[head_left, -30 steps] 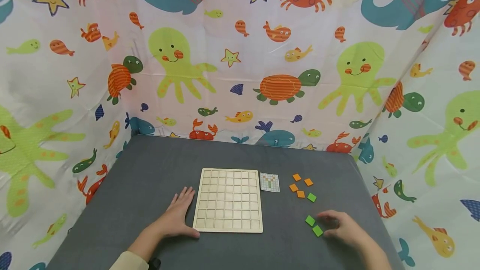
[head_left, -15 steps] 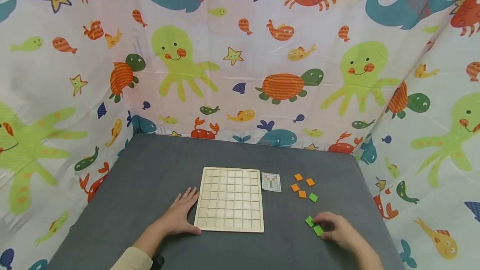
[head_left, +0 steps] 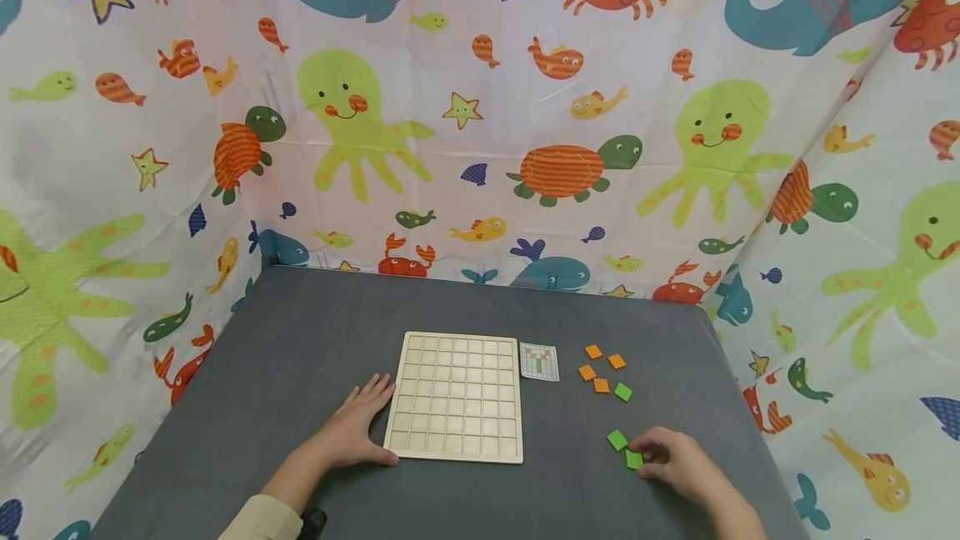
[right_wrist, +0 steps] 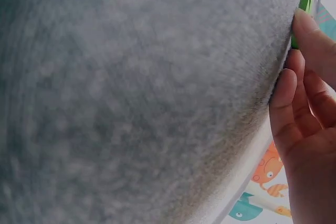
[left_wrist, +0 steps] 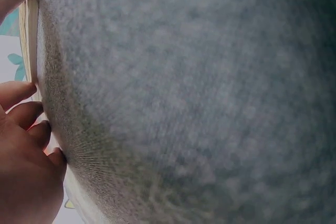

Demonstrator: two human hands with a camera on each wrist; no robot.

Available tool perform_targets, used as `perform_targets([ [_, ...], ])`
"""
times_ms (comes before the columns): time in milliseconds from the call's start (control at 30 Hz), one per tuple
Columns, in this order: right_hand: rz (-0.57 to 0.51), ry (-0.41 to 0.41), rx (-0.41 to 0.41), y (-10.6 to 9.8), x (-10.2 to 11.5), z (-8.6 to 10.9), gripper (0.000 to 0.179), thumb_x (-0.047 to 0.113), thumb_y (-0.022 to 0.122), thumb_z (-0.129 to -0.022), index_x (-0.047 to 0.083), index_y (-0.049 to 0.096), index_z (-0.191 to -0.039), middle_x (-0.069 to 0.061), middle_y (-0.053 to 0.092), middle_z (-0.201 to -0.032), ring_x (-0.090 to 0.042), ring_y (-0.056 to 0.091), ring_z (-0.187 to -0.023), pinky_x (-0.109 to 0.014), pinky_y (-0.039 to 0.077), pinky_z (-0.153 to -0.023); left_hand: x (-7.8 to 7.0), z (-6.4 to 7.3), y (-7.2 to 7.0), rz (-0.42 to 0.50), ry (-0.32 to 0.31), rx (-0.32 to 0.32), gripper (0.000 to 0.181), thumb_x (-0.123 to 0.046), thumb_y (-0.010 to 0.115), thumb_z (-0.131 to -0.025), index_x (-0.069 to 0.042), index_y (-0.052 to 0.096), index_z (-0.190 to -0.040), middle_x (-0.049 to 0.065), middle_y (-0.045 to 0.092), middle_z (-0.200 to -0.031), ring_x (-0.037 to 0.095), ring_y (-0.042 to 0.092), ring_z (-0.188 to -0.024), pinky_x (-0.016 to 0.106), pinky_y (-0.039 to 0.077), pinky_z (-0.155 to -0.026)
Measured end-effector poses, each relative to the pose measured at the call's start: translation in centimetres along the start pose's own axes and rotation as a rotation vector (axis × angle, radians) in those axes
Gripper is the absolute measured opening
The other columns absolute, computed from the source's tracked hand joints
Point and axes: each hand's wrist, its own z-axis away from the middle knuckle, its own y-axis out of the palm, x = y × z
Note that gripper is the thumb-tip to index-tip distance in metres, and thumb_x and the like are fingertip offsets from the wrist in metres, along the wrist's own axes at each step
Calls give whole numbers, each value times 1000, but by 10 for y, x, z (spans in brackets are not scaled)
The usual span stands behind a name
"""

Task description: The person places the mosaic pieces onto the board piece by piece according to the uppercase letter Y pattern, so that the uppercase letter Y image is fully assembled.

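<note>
My left hand (head_left: 351,430) lies at the left edge of a pale wooden grid board (head_left: 456,398). Its fingers are spread, fingertips along the side and thumb by the near left corner. To the right, my right hand (head_left: 675,461) pinches a small green square tile (head_left: 633,460) between thumb and forefinger, low at the tabletop. In the right wrist view the thumb covers part of this green tile (right_wrist: 305,4). Another green tile (head_left: 617,440) lies just beyond it, to the left. A third green tile (head_left: 623,392) sits farther back, beside several orange tiles (head_left: 602,386).
A small card (head_left: 539,362) printed with a coloured grid pattern lies against the board's right side. Everything stands on a dark grey cloth-covered table (head_left: 337,315). A curtain (head_left: 465,148) with sea animals encloses the back and sides.
My right hand has moved slightly left, its thumb and forefinger closing on the nearer green tile, which has turned a little. The left hand keeps its place at the board.
</note>
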Motion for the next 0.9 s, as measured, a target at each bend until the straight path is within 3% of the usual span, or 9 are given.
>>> perform_targets([
  [167,64,-33,-25,3,7,-2,20,14,81,-84,9,75,-102,1,66,-95,2,56,-76,-23,50,-62,0,-1,-3,18,-7,7,126,-53,93,-59,-6,32,-158,15,24,-167,36,13,-156,62,10,-124],
  [467,108,21,-69,3,27,-1,21,10,78,-86,9,73,-106,1,63,-98,3,52,-75,-22,49,-62,2,-1,-3,53,5,22,125,-50,94,-59,-4,32,-158,16,24,-167,37,12,-156,63,9,-124],
  [900,165,-135,-261,2,74,-20,25,5,80,-83,14,73,-105,5,61,-94,2,51,-76,-22,50,-62,5,-2,-2,102,9,21,127,-49,95,-57,-4,32,-158,15,23,-167,37,11,-156,63,8,-124],
])
